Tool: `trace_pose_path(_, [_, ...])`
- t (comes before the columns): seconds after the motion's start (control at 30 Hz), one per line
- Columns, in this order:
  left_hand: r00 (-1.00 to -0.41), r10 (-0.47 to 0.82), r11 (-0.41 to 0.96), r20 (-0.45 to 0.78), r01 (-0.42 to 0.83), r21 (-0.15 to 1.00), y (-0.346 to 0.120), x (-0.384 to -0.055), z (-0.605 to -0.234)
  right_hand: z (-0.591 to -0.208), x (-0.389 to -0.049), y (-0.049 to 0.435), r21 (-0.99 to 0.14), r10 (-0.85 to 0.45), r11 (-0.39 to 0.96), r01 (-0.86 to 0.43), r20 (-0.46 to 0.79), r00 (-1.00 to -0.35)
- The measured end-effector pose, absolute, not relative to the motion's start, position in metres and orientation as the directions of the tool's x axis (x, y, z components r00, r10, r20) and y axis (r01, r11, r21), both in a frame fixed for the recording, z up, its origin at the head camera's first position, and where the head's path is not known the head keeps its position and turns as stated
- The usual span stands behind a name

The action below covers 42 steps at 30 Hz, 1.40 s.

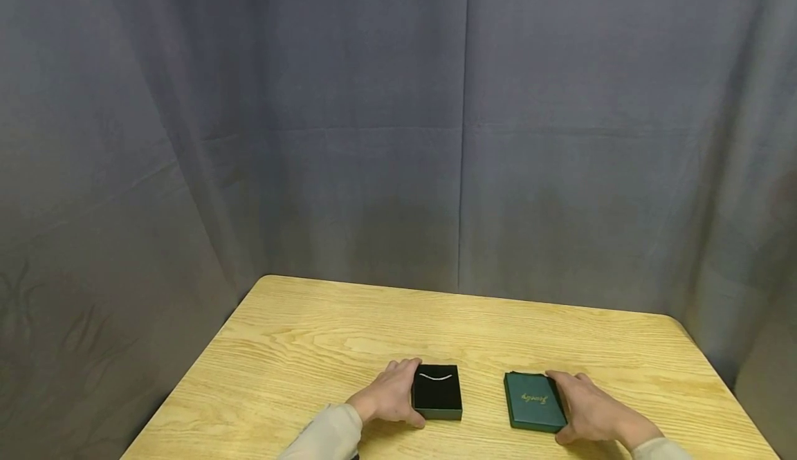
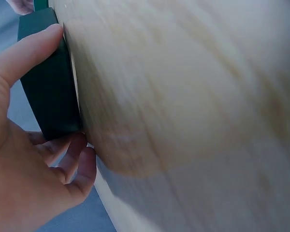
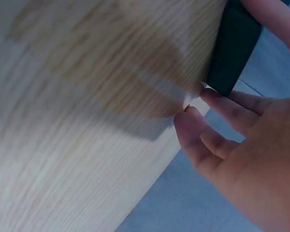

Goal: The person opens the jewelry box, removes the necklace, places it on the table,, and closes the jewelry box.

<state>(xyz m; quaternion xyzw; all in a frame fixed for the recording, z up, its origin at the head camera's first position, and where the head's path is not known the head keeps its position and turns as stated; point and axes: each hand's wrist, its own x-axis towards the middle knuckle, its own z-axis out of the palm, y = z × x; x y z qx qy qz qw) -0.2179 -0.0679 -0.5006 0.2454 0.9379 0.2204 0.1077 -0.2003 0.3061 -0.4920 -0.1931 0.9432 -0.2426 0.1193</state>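
A box and its lid, held from the outer sides. Nearest, two pale sleeves (image 1: 326, 436) lead to the hands. The right hand (image 1: 590, 405) grips the green lid (image 1: 532, 415) at its right side, thumb at the near corner, fingers towards the far edge, parted about as widely as the lid is long. The left hand (image 1: 391, 394) holds the dark-green box (image 1: 443, 414) likewise from its left side, its fingers curled round the far end. Lid and box lie flat on the tabletop (image 1: 349, 332), side by side with a gap between. Gold lettering (image 1: 534, 398) on the lid appears upside down to the person; in the box, a thin pale chain (image 1: 435, 378) curves across the far part of a black insert (image 1: 436, 398). Light, even pressure at both ends seems best: hard squeezing might bow the walls, and tilting might shift the chain. Farthest, a grey curtain (image 1: 373, 135) hangs behind the tabletop.
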Motion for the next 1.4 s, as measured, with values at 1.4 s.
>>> trace_pose_path(1.4, [-0.856, 0.506, 0.652, -0.101, 0.303, 0.695, -0.083, -0.229, -0.514, -0.476, -0.22, 0.165, -0.557, -0.485, 0.695, -0.455, 0.105, -0.868])
